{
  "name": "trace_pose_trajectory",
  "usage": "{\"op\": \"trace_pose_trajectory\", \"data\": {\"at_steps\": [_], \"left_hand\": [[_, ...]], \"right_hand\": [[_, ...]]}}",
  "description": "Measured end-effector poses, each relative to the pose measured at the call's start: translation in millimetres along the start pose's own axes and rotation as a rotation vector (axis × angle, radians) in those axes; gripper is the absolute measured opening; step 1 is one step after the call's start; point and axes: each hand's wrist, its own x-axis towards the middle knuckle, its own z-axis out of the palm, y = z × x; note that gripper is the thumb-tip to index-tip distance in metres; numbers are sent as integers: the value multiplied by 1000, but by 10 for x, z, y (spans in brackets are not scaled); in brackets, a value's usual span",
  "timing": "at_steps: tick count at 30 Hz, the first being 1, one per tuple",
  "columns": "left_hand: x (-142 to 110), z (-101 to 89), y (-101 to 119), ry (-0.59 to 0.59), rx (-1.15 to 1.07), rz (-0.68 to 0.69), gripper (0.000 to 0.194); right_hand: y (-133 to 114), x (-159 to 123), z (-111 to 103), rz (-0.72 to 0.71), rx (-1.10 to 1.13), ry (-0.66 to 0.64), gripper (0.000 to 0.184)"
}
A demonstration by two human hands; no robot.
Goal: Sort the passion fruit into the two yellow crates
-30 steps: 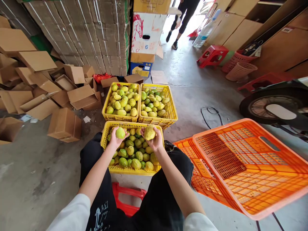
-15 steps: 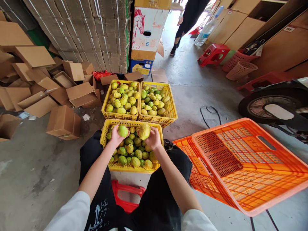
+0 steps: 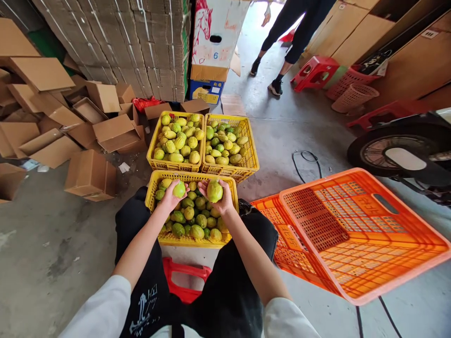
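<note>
A bright green lemon (image 3: 179, 189) rests in my left hand (image 3: 170, 197), the fingers curled about it. My right hand (image 3: 225, 201) holds a larger yellow-green lemon (image 3: 214, 191) with the palm turned up. Both hands are over the near yellow crate (image 3: 190, 241), which sits between my knees and is full of green and yellow lemons (image 3: 197, 231). Beyond it stand two more yellow crates side by side. The far left crate (image 3: 176, 166) is heaped with mostly yellow lemons, the far right crate (image 3: 252, 150) holds green and yellow ones at a lower level.
Orange crates (image 3: 359, 234) stand at my right, one tilted on another. Loose cardboard boxes (image 3: 89, 173) lie at left, before stacked flat cardboard (image 3: 141, 51). A person (image 3: 282, 42) walks behind, near a red stool (image 3: 315, 72). A wheel (image 3: 387, 155) and black cable (image 3: 306, 162) are at right.
The right-hand lemon has turned, showing a greener side. The left hand's lemon is slightly lower in its fingers. The person at the back has stepped forward and both legs show.
</note>
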Motion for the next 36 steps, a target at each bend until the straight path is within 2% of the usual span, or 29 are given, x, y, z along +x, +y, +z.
{"op": "trace_pose_trajectory", "data": {"at_steps": [2, 7, 11, 14, 19, 22, 27, 36], "left_hand": [[7, -31, 4, 7, 21, -10, 15], [35, -77, -25, -89, 101, -31, 14], [45, -62, -44, -37, 92, -59, 18], [27, -24, -42, 13, 7, -99, 25], [25, 6, -50, -21, -28, -80, 25], [58, -25, -59, -60, 64, -76, 21], [73, -79, -77, -75, 152, -58, 18], [68, -60, -71, -82, 131, -20, 15]], "right_hand": [[-24, -17, -14, 26, -32, -12, 32], [-56, -52, -65, 40, -134, -12, 27], [-70, -69, -117, 3, -120, -1, 28], [-76, -60, -115, -23, -65, -21, 31], [-25, 13, -11, -50, 2, -51, 30], [4, 54, 15, -74, 6, 0, 27], [7, 49, -68, -91, 22, 72, 27], [3, 1, -91, -56, -60, -21, 31]]}}
